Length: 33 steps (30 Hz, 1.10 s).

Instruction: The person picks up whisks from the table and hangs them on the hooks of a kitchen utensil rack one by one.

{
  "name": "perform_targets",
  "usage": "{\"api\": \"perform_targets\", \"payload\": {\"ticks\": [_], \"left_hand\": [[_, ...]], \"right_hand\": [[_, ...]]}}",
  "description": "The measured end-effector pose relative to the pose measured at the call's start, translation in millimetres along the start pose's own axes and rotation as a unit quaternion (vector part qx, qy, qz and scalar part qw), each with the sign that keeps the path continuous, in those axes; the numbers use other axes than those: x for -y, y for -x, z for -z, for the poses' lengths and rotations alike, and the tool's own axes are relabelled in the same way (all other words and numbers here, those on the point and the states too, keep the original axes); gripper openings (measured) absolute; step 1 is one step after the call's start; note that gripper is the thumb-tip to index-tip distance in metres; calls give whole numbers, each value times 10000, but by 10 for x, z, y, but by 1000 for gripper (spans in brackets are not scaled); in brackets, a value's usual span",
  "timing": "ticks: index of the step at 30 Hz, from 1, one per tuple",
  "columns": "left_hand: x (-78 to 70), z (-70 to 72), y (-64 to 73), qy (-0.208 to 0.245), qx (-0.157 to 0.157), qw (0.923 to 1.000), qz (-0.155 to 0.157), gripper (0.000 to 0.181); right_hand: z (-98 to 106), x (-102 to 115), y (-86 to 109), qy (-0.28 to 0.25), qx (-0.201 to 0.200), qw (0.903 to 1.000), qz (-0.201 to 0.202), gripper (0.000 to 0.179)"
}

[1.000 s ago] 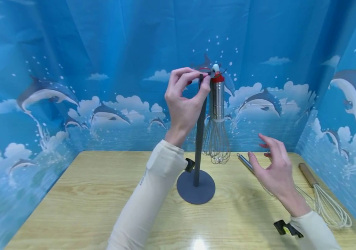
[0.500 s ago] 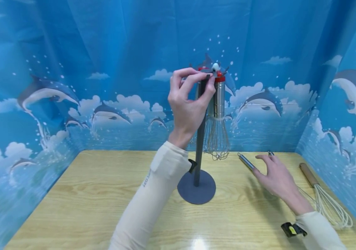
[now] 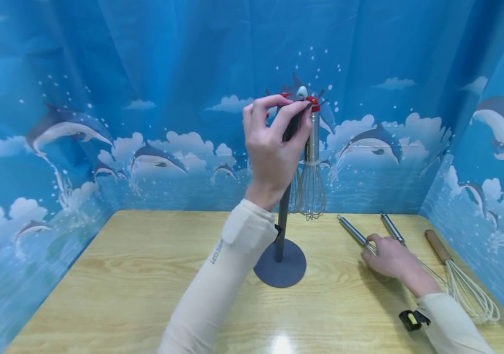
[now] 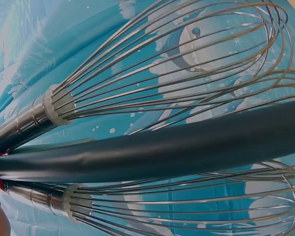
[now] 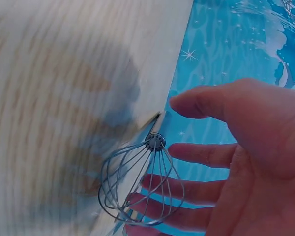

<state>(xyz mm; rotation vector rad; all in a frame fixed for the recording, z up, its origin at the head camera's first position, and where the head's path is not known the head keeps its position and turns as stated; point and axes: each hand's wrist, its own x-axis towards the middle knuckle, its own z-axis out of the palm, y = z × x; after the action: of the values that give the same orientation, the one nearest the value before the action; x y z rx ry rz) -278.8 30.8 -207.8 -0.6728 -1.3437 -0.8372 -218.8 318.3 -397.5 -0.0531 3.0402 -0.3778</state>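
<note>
Pale wood-grain table (image 3: 145, 265) is pretty much boxed in by creased blue dolphin-print sheeting (image 3: 167, 59); bright glare's (image 3: 281, 344) reflected up front.

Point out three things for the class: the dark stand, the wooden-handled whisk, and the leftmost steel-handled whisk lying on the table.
Dark stand (image 4: 152, 156): left wrist view, on its pole.
Wooden-handled whisk (image 3: 453, 274): head view, on the wires just below the handle.
Leftmost steel-handled whisk (image 3: 353, 230): head view, on its handle.

The left hand (image 3: 275, 142) hides part of the dark stand (image 3: 283, 226). The right hand (image 3: 391, 257) covers part of the whisk (image 3: 352, 231) beneath it, and you can't tell if they touch.
</note>
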Motion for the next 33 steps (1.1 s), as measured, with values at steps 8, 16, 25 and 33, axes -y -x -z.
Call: {"api": "perform_targets", "payload": {"ticks": [8,16,25,33], "left_hand": [[-31,-5,-1,-408,83,9991,9,21],[-47,-10,15,-623,173,9979,-39,22],[-58,-11,33,-975,160,9948,-235,22],[-70,-8,30,-1132,99,9932,-236,21]], "right_hand": [[-13,-26,-69,24,304,9995,-97,58],[-83,-62,-110,15,132,9998,156,58],[-158,-42,-63,-459,-615,9970,-95,49],[-156,24,-44,-902,-1413,9855,-240,45]]}}
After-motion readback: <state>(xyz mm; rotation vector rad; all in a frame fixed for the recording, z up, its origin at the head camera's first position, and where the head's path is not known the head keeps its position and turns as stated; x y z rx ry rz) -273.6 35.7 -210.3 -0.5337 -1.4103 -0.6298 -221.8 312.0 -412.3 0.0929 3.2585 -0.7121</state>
